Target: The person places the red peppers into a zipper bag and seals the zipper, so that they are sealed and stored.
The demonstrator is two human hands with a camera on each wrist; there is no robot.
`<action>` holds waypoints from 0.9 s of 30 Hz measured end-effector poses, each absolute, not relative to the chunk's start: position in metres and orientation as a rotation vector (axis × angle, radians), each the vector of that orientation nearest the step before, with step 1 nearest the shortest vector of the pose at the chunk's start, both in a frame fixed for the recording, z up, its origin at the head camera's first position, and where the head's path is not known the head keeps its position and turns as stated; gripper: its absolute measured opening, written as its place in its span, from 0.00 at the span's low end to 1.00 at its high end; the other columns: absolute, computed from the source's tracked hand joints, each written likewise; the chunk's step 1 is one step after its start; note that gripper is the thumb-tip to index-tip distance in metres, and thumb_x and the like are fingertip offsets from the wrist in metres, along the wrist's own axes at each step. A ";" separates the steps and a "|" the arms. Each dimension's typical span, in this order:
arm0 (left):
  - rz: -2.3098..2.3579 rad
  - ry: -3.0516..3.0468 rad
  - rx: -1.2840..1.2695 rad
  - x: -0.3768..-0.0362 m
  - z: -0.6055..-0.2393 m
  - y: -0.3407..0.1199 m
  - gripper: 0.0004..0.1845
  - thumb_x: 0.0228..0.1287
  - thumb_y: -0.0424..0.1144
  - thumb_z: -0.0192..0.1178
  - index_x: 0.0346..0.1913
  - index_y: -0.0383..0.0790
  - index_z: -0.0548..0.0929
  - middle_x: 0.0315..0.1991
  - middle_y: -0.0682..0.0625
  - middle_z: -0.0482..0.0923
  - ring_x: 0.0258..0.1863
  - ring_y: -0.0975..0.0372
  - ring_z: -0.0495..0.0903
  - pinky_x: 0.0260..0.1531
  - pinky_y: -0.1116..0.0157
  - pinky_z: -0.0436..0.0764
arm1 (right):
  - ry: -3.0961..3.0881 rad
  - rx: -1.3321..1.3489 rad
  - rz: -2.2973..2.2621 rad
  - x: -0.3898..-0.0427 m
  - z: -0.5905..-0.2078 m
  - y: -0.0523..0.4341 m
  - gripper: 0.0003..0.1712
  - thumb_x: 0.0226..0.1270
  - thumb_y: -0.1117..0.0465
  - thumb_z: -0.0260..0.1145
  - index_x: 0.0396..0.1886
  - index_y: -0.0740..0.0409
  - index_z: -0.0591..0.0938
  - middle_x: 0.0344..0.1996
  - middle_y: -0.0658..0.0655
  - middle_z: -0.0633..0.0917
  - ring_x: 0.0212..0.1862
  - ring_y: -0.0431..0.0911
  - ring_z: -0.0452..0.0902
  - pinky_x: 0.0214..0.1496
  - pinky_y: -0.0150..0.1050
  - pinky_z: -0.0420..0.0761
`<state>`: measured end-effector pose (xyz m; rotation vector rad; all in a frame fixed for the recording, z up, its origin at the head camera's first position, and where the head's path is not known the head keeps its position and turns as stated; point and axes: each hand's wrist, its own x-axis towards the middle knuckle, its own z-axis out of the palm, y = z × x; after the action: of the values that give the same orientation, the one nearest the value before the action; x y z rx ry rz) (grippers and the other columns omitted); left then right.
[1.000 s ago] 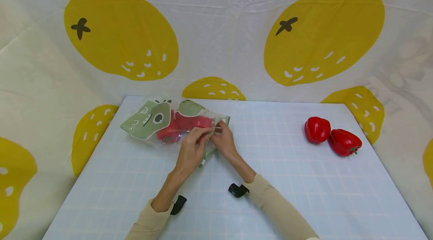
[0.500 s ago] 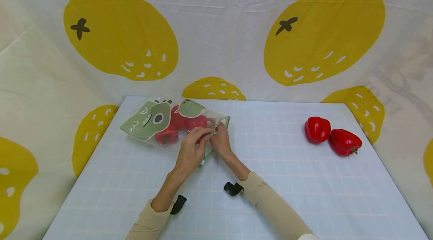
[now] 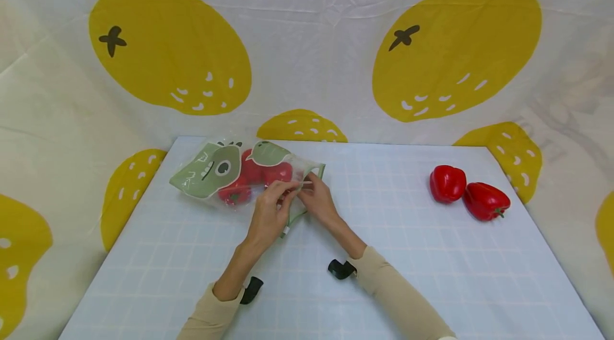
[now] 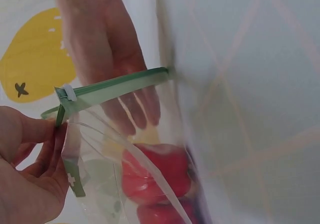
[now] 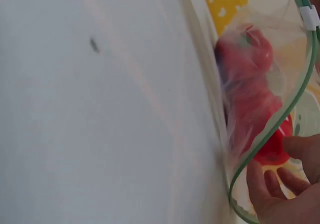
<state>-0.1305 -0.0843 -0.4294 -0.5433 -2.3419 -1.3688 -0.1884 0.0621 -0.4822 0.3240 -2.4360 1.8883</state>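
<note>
A clear zip bag (image 3: pixel 225 172) printed with green cartoon faces lies at the table's far left, with red peppers (image 3: pixel 261 175) inside it. Both hands meet at its open mouth. My left hand (image 3: pixel 284 192) pinches the green zip strip (image 4: pixel 115 86) just beside the white slider (image 4: pixel 68 92). My right hand (image 3: pixel 307 189) holds the opposite rim, and its fingers (image 4: pixel 135 111) show through the film. In the right wrist view the strip (image 5: pixel 280 129) curves past that hand's fingertips (image 5: pixel 272 184) and the peppers (image 5: pixel 250 98).
Two loose red peppers (image 3: pixel 448 184) (image 3: pixel 485 201) sit side by side at the table's right. The table (image 3: pixel 384 255) has a pale blue grid cover. A cloth backdrop printed with yellow fruit (image 3: pixel 168 47) rises behind and at both sides.
The peppers inside the bag have slid a little toward its closed far-left end. Both hands stay at the mouth; the right forearm shifted slightly left and back.
</note>
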 end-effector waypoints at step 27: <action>-1.394 -2.402 -0.500 -0.128 -0.431 -0.086 0.14 0.68 0.28 0.67 0.55 0.35 0.86 0.47 0.43 0.85 0.39 0.57 0.84 0.40 0.66 0.86 | -2.491 0.542 1.561 -0.168 -0.466 0.139 0.21 0.70 0.66 0.70 0.60 0.69 0.79 0.56 0.65 0.82 0.57 0.60 0.80 0.61 0.56 0.80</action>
<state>-0.1284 -0.0857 -0.4314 -0.5004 -2.4021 -1.3938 -0.1677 0.1393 -0.4657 0.5416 -2.4905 1.5607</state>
